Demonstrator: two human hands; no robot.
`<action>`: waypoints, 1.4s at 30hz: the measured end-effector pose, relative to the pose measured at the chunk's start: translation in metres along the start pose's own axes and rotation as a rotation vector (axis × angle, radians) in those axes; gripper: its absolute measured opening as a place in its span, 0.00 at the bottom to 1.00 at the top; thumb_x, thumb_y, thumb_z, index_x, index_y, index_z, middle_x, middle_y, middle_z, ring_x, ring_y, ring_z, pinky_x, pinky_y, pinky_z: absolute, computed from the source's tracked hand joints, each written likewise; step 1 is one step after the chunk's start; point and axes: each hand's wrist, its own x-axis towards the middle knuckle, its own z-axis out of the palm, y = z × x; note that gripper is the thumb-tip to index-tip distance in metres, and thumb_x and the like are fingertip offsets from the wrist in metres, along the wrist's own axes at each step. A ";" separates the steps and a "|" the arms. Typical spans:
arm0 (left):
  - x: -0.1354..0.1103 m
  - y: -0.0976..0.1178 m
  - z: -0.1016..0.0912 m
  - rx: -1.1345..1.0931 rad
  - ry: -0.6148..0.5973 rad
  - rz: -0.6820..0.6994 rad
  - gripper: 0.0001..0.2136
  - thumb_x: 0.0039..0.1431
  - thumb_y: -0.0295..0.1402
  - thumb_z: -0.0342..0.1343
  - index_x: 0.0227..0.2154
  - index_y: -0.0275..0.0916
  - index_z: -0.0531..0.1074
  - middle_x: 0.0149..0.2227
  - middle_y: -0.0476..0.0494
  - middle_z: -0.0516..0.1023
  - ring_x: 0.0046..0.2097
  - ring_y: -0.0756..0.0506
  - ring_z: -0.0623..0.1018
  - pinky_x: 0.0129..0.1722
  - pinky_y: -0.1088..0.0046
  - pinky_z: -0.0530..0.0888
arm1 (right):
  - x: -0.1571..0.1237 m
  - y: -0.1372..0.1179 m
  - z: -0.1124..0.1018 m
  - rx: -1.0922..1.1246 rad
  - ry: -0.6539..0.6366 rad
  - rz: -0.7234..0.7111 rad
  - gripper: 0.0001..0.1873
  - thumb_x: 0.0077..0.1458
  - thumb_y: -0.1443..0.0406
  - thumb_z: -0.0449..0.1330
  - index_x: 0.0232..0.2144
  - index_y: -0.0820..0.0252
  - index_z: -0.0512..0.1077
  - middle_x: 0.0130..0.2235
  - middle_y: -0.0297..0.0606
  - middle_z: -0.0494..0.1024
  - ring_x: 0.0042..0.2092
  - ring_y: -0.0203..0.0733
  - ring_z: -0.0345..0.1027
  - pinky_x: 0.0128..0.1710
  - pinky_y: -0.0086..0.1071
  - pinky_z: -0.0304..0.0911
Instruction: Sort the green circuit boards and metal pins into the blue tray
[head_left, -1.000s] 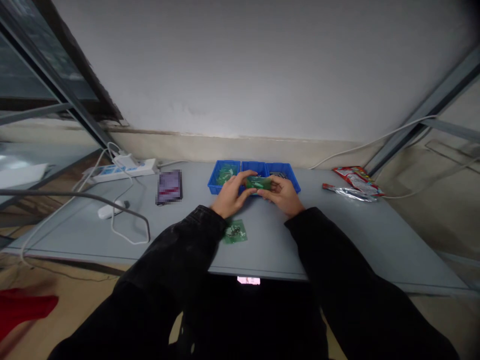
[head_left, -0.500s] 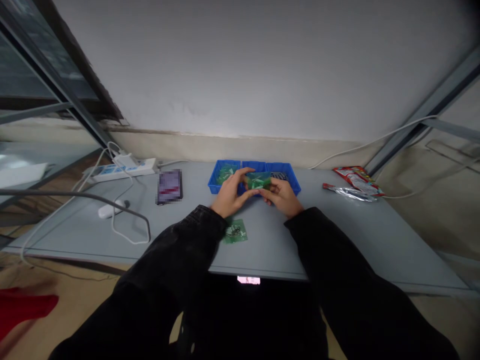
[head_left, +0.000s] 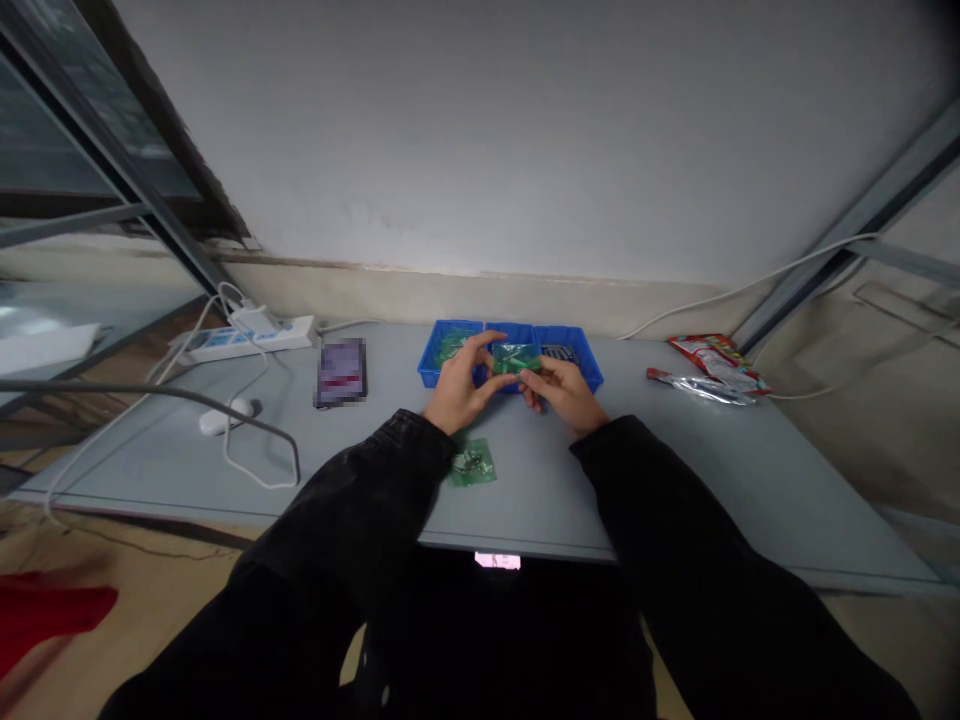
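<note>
Pinching a green circuit board [head_left: 516, 358] between left hand [head_left: 457, 392] and right hand [head_left: 564, 393], now slightly higher over the blue plastic tray [head_left: 429, 368].

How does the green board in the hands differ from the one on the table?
The green circuit board between the left hand and right hand is raised over the blue bin; the green board on the table lies flat, untouched. The held board's parts are unclear; the table board shows dark components. Both are green.
</note>
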 end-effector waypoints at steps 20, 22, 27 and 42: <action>0.003 0.002 -0.006 0.145 0.083 0.087 0.06 0.66 0.36 0.57 0.40 0.40 0.74 0.41 0.43 0.75 0.46 0.42 0.73 0.50 0.60 0.71 | -0.001 -0.006 0.000 0.037 0.168 -0.084 0.25 0.44 0.51 0.73 0.33 0.54 0.64 0.28 0.27 0.69 0.26 0.32 0.61 0.25 0.29 0.59; 0.003 0.000 -0.005 0.110 0.068 0.077 0.07 0.66 0.37 0.57 0.40 0.39 0.73 0.37 0.45 0.76 0.42 0.44 0.74 0.45 0.64 0.72 | 0.000 -0.006 0.000 0.005 0.189 -0.111 0.26 0.43 0.54 0.74 0.38 0.53 0.65 0.30 0.28 0.68 0.28 0.32 0.62 0.27 0.29 0.60; 0.000 -0.003 -0.003 0.089 0.034 0.014 0.09 0.67 0.38 0.56 0.42 0.38 0.73 0.33 0.47 0.74 0.36 0.47 0.73 0.39 0.69 0.70 | 0.001 -0.002 0.001 -0.087 0.230 -0.131 0.21 0.51 0.54 0.69 0.42 0.55 0.69 0.27 0.27 0.65 0.26 0.32 0.57 0.27 0.30 0.57; 0.002 0.004 -0.008 0.060 -0.085 0.017 0.16 0.69 0.42 0.51 0.26 0.39 0.63 0.28 0.49 0.64 0.33 0.47 0.66 0.36 0.68 0.65 | -0.002 -0.005 -0.002 -0.069 0.121 -0.047 0.23 0.50 0.53 0.70 0.23 0.55 0.61 0.20 0.24 0.56 0.22 0.30 0.46 0.23 0.29 0.41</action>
